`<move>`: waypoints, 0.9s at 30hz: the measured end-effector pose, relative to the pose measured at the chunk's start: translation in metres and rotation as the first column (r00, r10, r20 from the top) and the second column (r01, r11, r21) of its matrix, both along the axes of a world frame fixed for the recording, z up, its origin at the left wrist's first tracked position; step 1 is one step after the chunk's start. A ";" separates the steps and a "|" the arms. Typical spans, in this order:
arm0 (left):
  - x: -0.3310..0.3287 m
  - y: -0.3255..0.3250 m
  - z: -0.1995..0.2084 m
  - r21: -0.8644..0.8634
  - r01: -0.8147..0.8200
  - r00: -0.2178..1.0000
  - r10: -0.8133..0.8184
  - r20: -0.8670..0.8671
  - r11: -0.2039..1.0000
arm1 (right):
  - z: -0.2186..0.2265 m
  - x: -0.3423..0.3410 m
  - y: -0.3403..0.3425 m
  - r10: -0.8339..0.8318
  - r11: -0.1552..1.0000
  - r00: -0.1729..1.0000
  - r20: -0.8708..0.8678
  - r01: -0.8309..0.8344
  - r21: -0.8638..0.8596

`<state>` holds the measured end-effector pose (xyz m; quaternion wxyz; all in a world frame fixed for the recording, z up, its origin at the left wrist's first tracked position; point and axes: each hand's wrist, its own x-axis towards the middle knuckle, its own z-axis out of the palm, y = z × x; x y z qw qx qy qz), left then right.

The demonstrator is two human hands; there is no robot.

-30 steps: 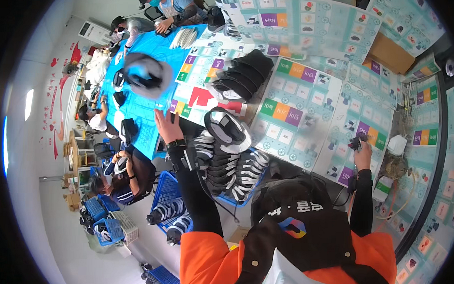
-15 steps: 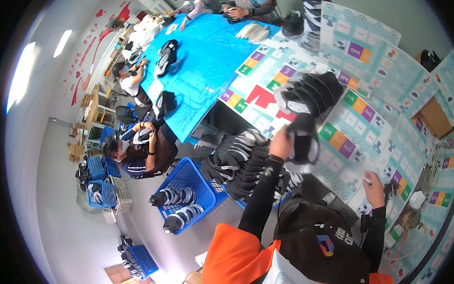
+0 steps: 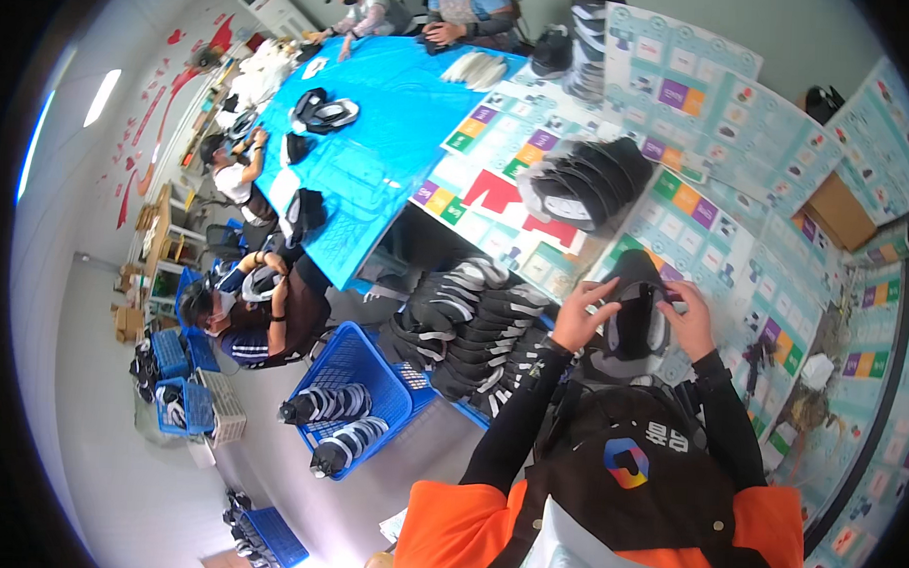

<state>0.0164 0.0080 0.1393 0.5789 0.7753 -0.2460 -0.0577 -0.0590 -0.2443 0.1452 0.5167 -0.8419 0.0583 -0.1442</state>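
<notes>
A black and grey shoe upper (image 3: pixel 637 328) is held in front of my chest, at the near edge of the printed-paper-covered table. My left hand (image 3: pixel 586 315) grips its left side, thumb and fingers closed on the edge. On the opposite side, my right hand (image 3: pixel 687 320) pinches the rim near the dark opening. Just beyond them, a row of nested shoe uppers (image 3: pixel 586 182) lies on the table. A big pile of black and grey uppers (image 3: pixel 473 320) sits to the left of my left arm.
A blue basket (image 3: pixel 402 407) with stacked uppers stands at left. Beyond lies a blue-covered table (image 3: pixel 379 141) bearing several uppers, with co-workers around it. A tall upper stack (image 3: pixel 589 48) stands at the back, beside upright printed boards (image 3: pixel 673 61). A cardboard box (image 3: pixel 840 209) sits at right.
The shoe upper has come nearer to my chest in my left hand. My right hand, apart and empty before, has moved in and taken hold of its right side. The view has shifted slightly.
</notes>
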 end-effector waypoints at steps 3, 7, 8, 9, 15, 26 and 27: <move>-0.019 -0.021 -0.020 -0.115 -0.079 0.991 0.066 -0.112 0.990 | -0.014 -0.016 -0.012 -0.023 0.997 1.000 -0.004 0.024 0.070; -0.041 -0.037 -0.065 0.040 -0.152 0.986 0.154 -0.061 0.988 | -0.014 -0.014 0.012 0.044 0.997 0.994 -0.098 -0.037 0.066; -0.039 -0.041 -0.071 0.074 -0.211 0.968 0.219 -0.119 0.975 | -0.023 -0.014 0.010 0.048 0.987 0.997 -0.056 -0.039 0.154; -0.037 -0.044 -0.078 0.034 -0.212 0.966 0.215 -0.144 0.977 | -0.026 -0.018 0.007 0.033 0.983 0.997 -0.063 -0.021 0.184; -0.021 -0.059 -0.067 -0.194 -0.048 0.909 -0.038 -0.416 0.980 | -0.026 -0.037 -0.027 -0.074 0.982 0.987 -0.140 0.096 0.163; 0.008 -0.067 -0.026 -0.542 0.086 0.266 -0.543 -0.796 0.836 | -0.038 -0.030 -0.080 0.292 0.833 0.917 -0.271 -0.105 0.544; 0.012 -0.070 -0.023 -0.500 0.109 0.293 -0.508 -0.810 0.859 | -0.028 -0.031 -0.075 0.296 0.831 0.916 -0.269 -0.109 0.545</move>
